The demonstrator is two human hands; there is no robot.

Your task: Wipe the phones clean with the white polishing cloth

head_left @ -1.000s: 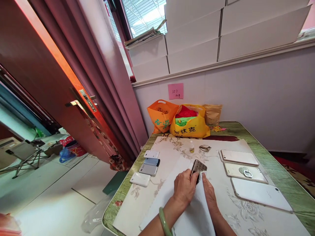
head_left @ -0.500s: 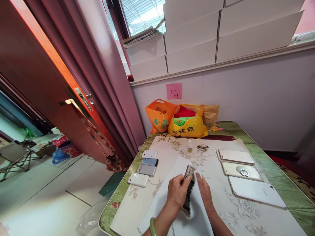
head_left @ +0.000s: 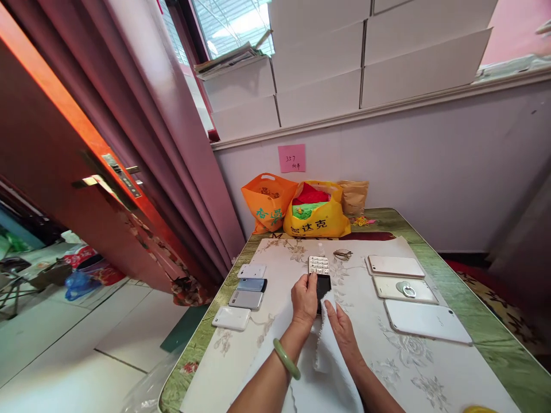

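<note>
My left hand (head_left: 304, 299) grips a keypad phone (head_left: 319, 274) by its left edge, holding it face up over the table, keys at the far end and dark screen toward me. My right hand (head_left: 340, 331) pinches a white cloth (head_left: 326, 344) and presses it against the lower end of the screen. A green bangle (head_left: 287, 359) sits on my left wrist. The cloth drapes down from my right hand onto the patterned white sheet (head_left: 387, 355) that covers the table.
Several small phones (head_left: 245, 292) lie in a row at the left; three large phones (head_left: 407, 298) lie at the right. A small bottle and glasses (head_left: 343, 253) sit behind. Orange and yellow bags (head_left: 301, 209) stand against the wall. An open door (head_left: 64, 172) and curtain flank the left.
The phone was edge-on half a second ago; it is now turned face up and lifted farther from me. The cloth moved from its side onto the screen. The view swung right.
</note>
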